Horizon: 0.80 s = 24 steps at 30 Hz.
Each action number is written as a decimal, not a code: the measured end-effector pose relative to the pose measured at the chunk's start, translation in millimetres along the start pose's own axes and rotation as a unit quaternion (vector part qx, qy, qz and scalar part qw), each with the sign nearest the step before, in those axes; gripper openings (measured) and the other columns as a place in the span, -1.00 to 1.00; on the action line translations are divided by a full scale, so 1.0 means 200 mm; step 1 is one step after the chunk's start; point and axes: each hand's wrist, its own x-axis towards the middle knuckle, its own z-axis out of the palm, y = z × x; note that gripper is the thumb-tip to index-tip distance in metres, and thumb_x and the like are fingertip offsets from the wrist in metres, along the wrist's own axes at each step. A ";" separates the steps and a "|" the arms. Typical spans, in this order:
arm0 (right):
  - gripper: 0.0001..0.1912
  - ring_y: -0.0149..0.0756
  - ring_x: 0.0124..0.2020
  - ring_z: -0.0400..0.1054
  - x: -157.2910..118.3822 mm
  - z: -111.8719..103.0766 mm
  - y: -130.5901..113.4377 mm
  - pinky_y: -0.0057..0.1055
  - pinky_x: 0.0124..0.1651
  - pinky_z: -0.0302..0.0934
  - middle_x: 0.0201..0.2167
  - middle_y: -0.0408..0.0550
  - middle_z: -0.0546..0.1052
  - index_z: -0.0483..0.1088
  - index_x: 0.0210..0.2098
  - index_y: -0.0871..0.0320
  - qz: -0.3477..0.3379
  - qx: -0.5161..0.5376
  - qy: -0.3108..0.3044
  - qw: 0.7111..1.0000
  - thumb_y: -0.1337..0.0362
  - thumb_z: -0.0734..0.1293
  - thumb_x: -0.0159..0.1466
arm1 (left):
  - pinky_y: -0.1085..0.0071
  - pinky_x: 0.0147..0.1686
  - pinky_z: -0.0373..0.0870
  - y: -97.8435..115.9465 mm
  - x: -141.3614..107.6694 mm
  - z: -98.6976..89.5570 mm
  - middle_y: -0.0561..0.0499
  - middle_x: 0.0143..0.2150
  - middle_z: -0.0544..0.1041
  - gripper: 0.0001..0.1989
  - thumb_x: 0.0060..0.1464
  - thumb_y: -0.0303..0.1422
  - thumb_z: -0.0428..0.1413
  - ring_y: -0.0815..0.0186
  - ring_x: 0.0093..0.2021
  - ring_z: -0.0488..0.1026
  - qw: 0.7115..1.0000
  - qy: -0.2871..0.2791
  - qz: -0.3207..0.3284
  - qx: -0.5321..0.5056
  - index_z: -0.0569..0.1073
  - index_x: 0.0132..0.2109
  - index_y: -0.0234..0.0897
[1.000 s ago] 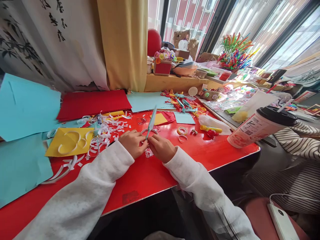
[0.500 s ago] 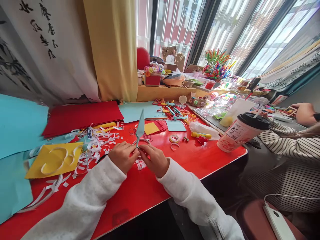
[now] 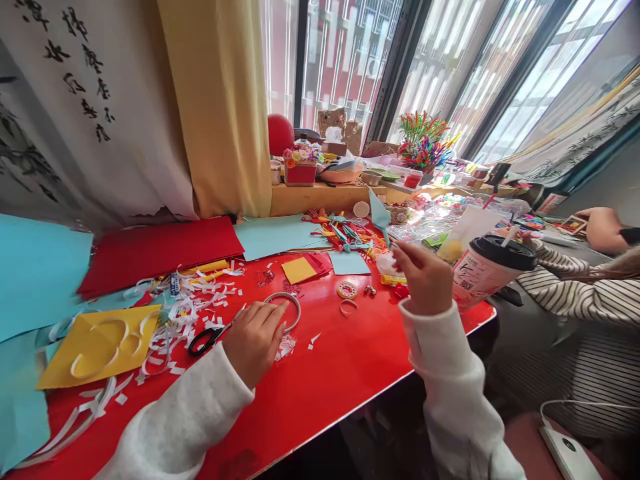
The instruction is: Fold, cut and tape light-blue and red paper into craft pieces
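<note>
My right hand (image 3: 425, 275) is raised over the right part of the red table, thumb and fingers pinching the narrow lower end of a folded light-blue paper piece (image 3: 381, 215) that points upward. My left hand (image 3: 256, 339) is lower on the table, fingers stretched out over the left edge of a thin white ring like a tape roll (image 3: 298, 313). Whether it grips the ring I cannot see. Scissors with black handles (image 3: 201, 342) lie just left of this hand, their blades partly under it. Small white paper scraps (image 3: 285, 348) lie beside its fingertips.
White paper strips (image 3: 193, 310) and yellow paper (image 3: 103, 347) are on the left. Red sheets (image 3: 165, 253) and blue sheets (image 3: 275, 235) lie at the back. A drink cup (image 3: 493, 270) stands close to my right hand. Another person's striped sleeve (image 3: 580, 283) is at right.
My hands have parted. The right one has carried the blue paper piece up and to the right; the left has lowered to the white ring. The scissors have come into clearer view.
</note>
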 end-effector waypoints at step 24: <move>-0.61 -0.20 -0.10 0.23 0.18 0.62 0.43 -0.27 -0.08 0.12 -0.07 0.11 0.30 0.24 -0.09 0.22 -0.022 -0.176 -0.500 0.848 0.14 0.16 0.15 | 0.30 -0.24 0.19 0.04 -0.02 0.05 -0.07 -0.19 0.43 -0.72 0.01 -0.43 -0.12 0.22 -0.23 0.32 0.995 0.009 -0.001 0.095 0.31 -0.11 -0.31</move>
